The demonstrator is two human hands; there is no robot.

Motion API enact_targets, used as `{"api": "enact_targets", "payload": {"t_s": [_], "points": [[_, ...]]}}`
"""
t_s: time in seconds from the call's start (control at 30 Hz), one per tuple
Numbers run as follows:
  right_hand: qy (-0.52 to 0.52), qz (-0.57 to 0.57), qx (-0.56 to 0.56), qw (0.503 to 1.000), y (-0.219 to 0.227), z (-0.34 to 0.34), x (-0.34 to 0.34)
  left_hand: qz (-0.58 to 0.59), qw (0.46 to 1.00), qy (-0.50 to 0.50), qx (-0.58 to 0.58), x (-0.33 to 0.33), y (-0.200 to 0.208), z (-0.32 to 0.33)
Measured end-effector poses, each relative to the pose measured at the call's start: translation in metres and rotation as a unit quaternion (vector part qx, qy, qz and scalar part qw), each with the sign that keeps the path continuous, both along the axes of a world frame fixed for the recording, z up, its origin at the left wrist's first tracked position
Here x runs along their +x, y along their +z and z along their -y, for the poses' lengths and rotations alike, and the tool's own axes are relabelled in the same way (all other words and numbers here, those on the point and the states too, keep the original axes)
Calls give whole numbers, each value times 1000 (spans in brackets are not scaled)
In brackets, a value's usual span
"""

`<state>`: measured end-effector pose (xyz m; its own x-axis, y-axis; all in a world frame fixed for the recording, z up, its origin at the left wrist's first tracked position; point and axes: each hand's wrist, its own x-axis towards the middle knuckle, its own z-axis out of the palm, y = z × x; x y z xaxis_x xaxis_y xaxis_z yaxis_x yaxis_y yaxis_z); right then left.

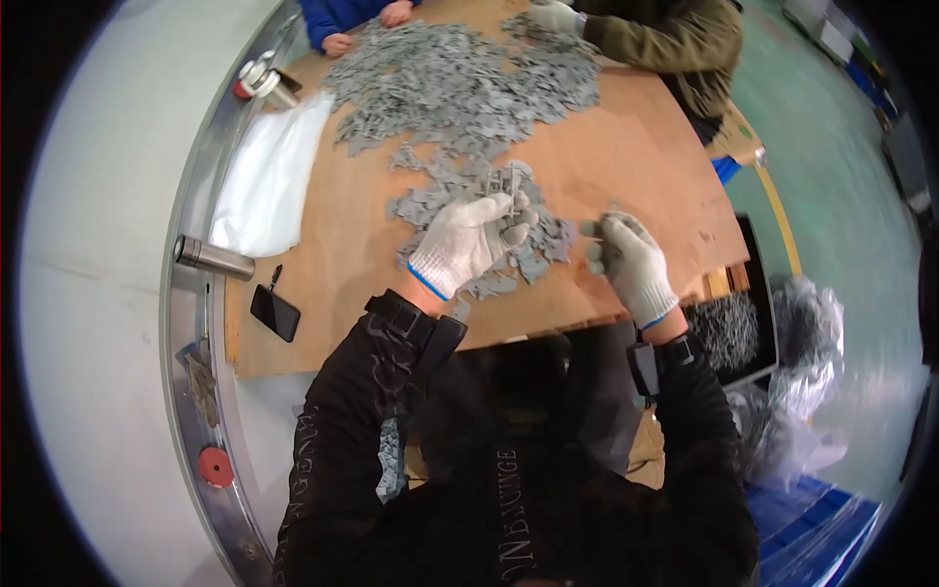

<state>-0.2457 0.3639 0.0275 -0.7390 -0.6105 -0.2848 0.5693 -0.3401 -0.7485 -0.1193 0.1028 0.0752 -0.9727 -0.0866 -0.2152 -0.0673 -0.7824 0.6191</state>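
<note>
Thin grey slotted piece with bar-like prongs (502, 181) is up in the left hand, above the small heap of flat grey irregular pieces (533, 262) near the table's front edge. The left hand (471, 238), in a white knit glove with blue cuff edge, has thumb and fingers closed on the piece's lower end; prongs stand clear of the glove, probably so the shape stays visible. Right hand (636, 262), same glove type, hovers just right of the heap, fingers curled narrow; can't tell from here if anything's pinched in it. Heap is likely kept there for short reach; the big grey mound (430, 78) is farther back on the brown plywood tabletop (636, 137), between two co-workers. Translucent white plastic sheet (272, 181), steel cylindrical flask (217, 259) and black rectangular phone (275, 313) sit along the left side, presumably out of the work area.
</note>
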Motion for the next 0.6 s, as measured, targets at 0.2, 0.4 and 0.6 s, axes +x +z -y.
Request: {"api": "enact_targets", "payload": {"t_s": [0.2,0.4,0.6], "points": [[-31,18,-78,996,0,-52,34,33,993,-106,-29,-16,-2,-100],[-55,22,-110,992,-19,-132,44,5,968,-199,-152,-47,-31,-163],[-144,17,-123,982,-22,-186,49,39,953,-283,101,-79,-34,-221]]}}
